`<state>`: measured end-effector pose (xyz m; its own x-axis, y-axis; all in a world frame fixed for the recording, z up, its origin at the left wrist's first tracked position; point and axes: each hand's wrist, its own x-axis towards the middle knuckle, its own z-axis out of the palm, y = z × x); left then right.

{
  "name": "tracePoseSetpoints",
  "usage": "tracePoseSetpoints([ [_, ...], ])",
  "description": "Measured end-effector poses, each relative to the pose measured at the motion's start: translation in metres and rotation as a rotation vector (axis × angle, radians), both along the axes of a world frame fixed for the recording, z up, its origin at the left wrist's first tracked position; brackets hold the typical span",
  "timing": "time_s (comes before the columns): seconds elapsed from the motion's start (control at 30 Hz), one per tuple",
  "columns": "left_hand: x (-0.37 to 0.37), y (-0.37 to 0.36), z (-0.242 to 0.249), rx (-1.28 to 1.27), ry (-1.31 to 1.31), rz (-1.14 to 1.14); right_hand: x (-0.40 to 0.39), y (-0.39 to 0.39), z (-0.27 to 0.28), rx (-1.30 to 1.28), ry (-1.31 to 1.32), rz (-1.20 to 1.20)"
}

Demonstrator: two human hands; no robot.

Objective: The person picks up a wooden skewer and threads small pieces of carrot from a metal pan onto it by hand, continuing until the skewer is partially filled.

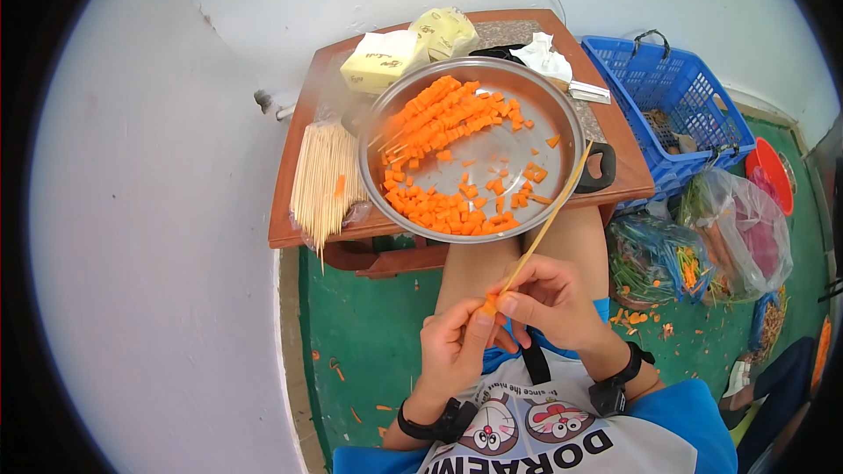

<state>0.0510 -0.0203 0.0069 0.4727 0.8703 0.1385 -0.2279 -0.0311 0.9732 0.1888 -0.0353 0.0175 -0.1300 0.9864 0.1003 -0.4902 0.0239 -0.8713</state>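
Note:
Over my lap, my left hand (457,344) pinches a small orange carrot piece (490,305) between thumb and fingertips. My right hand (555,305) grips a thin bamboo skewer (559,202) near its lower end, right at that carrot piece. The skewer slants up to the right, its far end passing in front of the pan's rim. In the wide metal pan (518,89) lie several skewers loaded with carrot cubes (452,118) at the upper left. Loose carrot cubes (439,211) are heaped along the pan's near side.
The pan stands on a wooden table (628,162). Left of it lies a bundle of bare skewers (323,180); behind are tissue packs (382,61). A blue crate (654,123), filled plastic bags (654,254) and a red basin (769,177) stand at right. Another person's leg (781,386) shows lower right.

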Motion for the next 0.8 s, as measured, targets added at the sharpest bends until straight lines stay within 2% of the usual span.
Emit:
tracePoseSetpoints([
  [0.1, -0.005, 0.005, 0.002, -0.008, -0.016, -0.023, 0.003, 0.004, 0.001, 0.059, -0.064, -0.003],
  [0.17, -0.01, 0.008, 0.003, 0.034, 0.041, -0.078, 0.01, 0.005, 0.011, 0.126, -0.219, -0.105],
  [0.27, -0.01, 0.008, -0.002, 0.058, 0.124, -0.093, 0.016, 0.007, 0.018, 0.145, -0.241, -0.173],
  [0.4, -0.004, 0.005, -0.003, 0.032, 0.094, -0.052, 0.02, 0.003, 0.019, 0.155, -0.353, -0.177],
  [0.47, 0.003, 0.0, 0.01, -0.237, -0.089, 0.068, 0.016, -0.001, 0.018, 0.15, -0.352, -0.22],
  [0.5, 0.001, 0.001, 0.008, -0.239, -0.094, 0.072, 0.014, -0.003, 0.016, 0.149, -0.356, -0.215],
  [0.57, -0.01, 0.004, 0.001, -0.068, 0.019, -0.101, 0.011, -0.005, 0.011, 0.18, -0.496, -0.229],
  [0.63, -0.016, 0.006, -0.005, -0.057, 0.082, -0.066, 0.011, -0.004, 0.012, 0.215, -0.567, -0.231],
  [0.67, -0.018, 0.007, -0.006, -0.041, 0.149, -0.032, 0.012, -0.001, 0.019, 0.273, -0.712, -0.191],
  [0.7, -0.022, 0.007, -0.007, -0.042, 0.144, -0.034, 0.013, 0.005, 0.025, 0.333, -0.858, -0.151],
  [0.73, -0.026, 0.008, -0.008, -0.093, 0.088, -0.001, 0.019, 0.013, 0.028, 0.332, -0.864, -0.152],
  [0.8, -0.031, 0.01, -0.007, -0.133, 0.003, 0.058, 0.038, 0.037, 0.039, 0.392, -1.152, -0.253],
])
